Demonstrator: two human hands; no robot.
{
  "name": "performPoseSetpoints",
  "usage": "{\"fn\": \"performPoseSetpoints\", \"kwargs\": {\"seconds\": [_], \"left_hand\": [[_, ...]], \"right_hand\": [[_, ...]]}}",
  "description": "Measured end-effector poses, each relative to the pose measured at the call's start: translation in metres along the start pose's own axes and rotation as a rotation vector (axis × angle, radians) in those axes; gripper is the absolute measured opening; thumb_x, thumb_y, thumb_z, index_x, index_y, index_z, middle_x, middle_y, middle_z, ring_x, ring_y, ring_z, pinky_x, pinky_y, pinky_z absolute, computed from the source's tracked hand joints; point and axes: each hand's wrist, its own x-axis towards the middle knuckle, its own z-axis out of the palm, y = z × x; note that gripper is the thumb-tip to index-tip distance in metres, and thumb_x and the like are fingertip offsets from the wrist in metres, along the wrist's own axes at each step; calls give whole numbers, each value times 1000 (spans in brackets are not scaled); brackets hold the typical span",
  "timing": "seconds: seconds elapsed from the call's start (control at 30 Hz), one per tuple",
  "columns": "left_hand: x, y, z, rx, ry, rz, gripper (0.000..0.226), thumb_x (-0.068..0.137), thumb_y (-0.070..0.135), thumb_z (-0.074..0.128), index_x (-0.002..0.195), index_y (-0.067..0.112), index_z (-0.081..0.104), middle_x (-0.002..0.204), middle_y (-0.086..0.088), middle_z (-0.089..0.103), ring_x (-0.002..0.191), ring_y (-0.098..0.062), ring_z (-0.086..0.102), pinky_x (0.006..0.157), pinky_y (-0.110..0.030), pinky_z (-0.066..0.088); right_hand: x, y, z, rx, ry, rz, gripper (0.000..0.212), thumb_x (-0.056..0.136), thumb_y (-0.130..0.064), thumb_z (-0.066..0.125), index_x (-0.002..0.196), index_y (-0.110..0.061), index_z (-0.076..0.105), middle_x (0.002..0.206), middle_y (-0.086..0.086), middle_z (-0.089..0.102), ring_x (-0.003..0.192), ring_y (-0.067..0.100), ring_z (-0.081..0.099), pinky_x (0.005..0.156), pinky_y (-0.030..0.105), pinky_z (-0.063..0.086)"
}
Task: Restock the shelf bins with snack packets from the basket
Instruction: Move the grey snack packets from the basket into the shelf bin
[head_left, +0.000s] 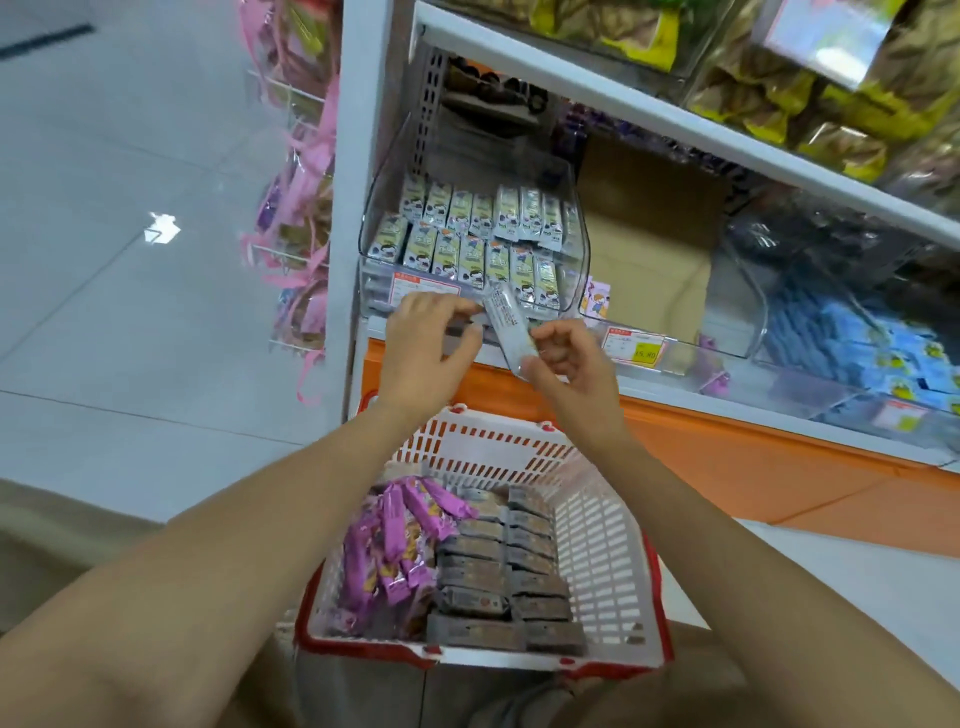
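Watching the head cam feed from my desk, going left to right. Far left is just a rack of pink bags (304, 208), ignore it. Then the left hand (431, 335), fingers curled, with thumb and forefinger tips right at the upper left edge of the packet (506, 332). I honestly can't tell if it's pinching or only touching. The packet is up in the air, just in front of the lower lip of the clear bin (582, 249), which already has two neat rows of the same kind standing on end. The bit that matters is the packet's long axis. It runs diagonally, top end tilted up-left toward the bin and bottom end down-right, and that bottom end is what the right hand (566, 361) has pinched between thumb and curled fingers. So the real grip is at the low end and the free end already points at the bin. My guess is the next move is to swing it upright and slot it into the front row, with the right hand carrying and the left steering. Right of all this are a cardboard-lined bin (654, 249) and some blue packets (857, 338). The basket (498, 449) sits below the arms with plenty of stock in it.
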Motion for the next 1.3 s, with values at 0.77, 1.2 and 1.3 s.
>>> {"fn": "performPoseSetpoints", "kwargs": {"seconds": [0.77, 1.2, 1.3], "left_hand": [[42, -77, -19, 642, 111, 370, 62, 71, 7, 68, 131, 15, 55, 130, -13, 58, 125, -33, 50, 115, -57, 27], [43, -77, -14, 640, 143, 347, 55, 76, 7, 60, 129, 16, 56, 129, -13, 58, 124, -33, 50, 114, -57, 26], [39, -71, -18, 655, 97, 297, 64, 71, 6, 70, 131, 18, 54, 132, -12, 56, 128, -32, 47, 116, -57, 22]], "right_hand": [[201, -23, 59, -610, 189, 43, 27, 88, -36, 66, 108, -17, 67, 86, -1, 65, 78, 15, 62, 75, 38, 55], [224, 1, 60, -726, 54, 59, 40, 84, -45, 67, 110, -15, 72, 104, 16, 66, 103, 32, 61, 92, 44, 51], [199, -13, 51, -688, 47, -34, 34, 88, -36, 65, 116, -18, 69, 109, 8, 58, 106, 22, 54, 97, 36, 45]]}}
